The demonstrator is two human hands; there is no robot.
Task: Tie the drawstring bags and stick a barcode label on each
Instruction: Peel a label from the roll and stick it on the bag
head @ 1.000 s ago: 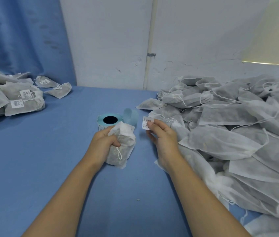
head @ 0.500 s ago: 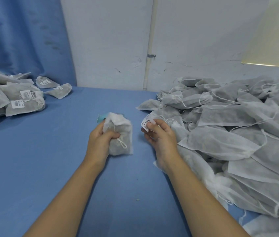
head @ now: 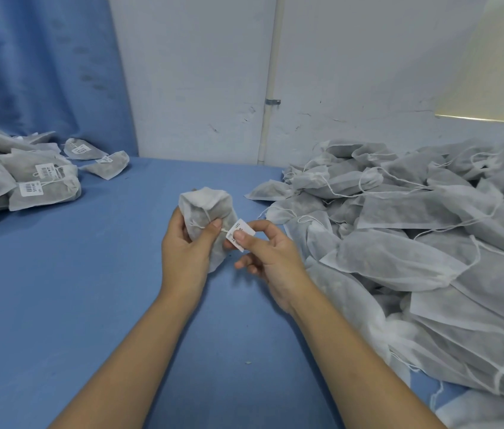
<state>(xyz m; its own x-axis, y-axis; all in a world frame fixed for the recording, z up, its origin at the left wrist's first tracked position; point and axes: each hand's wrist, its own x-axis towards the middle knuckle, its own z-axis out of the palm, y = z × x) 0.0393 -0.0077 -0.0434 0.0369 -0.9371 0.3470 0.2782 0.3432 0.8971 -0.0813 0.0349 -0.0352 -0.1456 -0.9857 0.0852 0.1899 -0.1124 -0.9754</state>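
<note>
My left hand grips a small white drawstring bag upright above the blue table, thumb across its front over the tied string. My right hand pinches a white barcode label between thumb and forefinger. The label touches the bag's right side, next to my left thumb. The label roll seen before is hidden behind the bag.
A large heap of unlabelled white bags fills the table's right side. A smaller pile of labelled bags lies at the far left. The blue table surface stretches between them, with a white wall and blue curtain behind.
My left hand has lifted the bag and turned it upright. My right hand has carried the label leftward from beside the heap until it meets the bag.
</note>
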